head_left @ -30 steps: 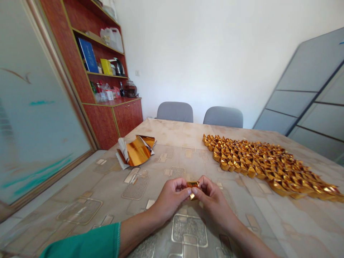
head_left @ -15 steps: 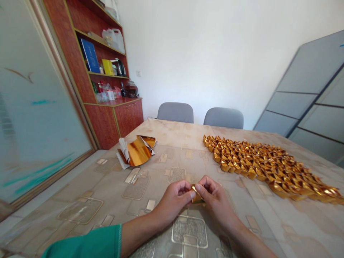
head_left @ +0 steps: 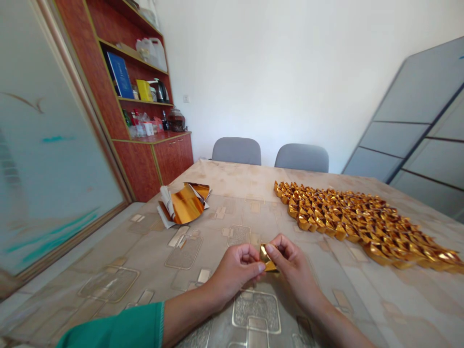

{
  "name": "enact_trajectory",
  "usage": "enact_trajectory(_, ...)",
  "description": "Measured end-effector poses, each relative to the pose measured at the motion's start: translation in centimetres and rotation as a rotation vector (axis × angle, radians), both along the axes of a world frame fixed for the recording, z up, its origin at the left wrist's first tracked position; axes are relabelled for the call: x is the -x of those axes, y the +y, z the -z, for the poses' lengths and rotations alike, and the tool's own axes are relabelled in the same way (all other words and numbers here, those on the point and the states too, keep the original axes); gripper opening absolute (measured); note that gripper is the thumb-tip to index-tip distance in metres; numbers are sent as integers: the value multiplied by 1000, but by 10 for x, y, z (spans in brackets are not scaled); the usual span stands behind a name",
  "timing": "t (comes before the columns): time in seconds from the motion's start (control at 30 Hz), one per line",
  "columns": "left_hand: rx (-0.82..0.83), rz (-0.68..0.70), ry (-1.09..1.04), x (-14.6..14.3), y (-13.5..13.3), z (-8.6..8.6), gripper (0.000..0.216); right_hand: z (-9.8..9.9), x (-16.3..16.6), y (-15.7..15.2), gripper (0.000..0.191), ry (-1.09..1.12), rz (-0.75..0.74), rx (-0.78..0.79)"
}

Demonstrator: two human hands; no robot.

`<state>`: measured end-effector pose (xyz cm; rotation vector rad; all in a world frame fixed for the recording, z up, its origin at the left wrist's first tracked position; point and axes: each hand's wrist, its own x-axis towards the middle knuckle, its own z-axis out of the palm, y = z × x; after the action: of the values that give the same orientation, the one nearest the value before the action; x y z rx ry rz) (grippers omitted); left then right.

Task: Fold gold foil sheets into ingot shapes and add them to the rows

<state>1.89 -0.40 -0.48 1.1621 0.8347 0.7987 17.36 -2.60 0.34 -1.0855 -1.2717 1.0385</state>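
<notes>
Between my two hands is a small piece of shiny gold foil paper [head_left: 268, 265], partly folded and mostly covered by fingers. My left hand [head_left: 239, 266] pinches its left side, thumb across the lower edge. Thumb and fingers of my right hand [head_left: 289, 258] grip its upper right side. To the right stand many folded gold paper ingots [head_left: 337, 212], set close together in rows. A loose stack of gold foil paper sheets [head_left: 186, 204], curled with white backs showing, lies at the left, apart from both hands.
A patterned cloth covers the table [head_left: 119, 241]. Two grey chairs [head_left: 236, 151] stand at its far side. Behind on the left is a red-brown cabinet [head_left: 155, 159] with a kettle, jugs and bottles. A frosted sliding door [head_left: 54, 145] is at the far left.
My right hand has shifted slightly up, its thumb now higher on the foil paper. More of the paper shows between my hands, and its fold looks different. The ingots and loose sheets stay put.
</notes>
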Motion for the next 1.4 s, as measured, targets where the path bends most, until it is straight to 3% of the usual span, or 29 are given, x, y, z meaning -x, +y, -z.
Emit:
enact_trajectory(0.2, -343, -176, 24, 3, 2, -5, 15, -5, 4, -3, 37, 48, 30, -18)
enact_trajectory(0.43, -323, -222, 59, 1, 5, 0, 11, -3, 6, -5, 36, 22, 59, -66)
enact_trajectory(0.53, -284, -217, 56, 0, 6, 0, 12, -2, 8, -7, 35, -13, 61, -73)
enact_trajectory(0.67, -117, -157, -20, 0, 5, -4, 18, 0, 8, -10, 33, -42, 48, -60)
enact_trajectory(0.83, -9, -67, -143, 5, 5, -13, 24, 0, 5, -9, 47, 169, -106, 68)
enact_trajectory(1.0, 58, 12, -199, 11, 6, -16, 25, -4, 3, -7, 41, 302, -233, 262)
enact_trajectory(1.17, 162, 99, -223, 13, 5, -16, 33, -8, 4, -10, 38, 386, -292, 358)
enact_trajectory(1.4, 257, 213, -260, 17, 4, -18, 39, 0, -1, -11, 36, 428, -298, 396)
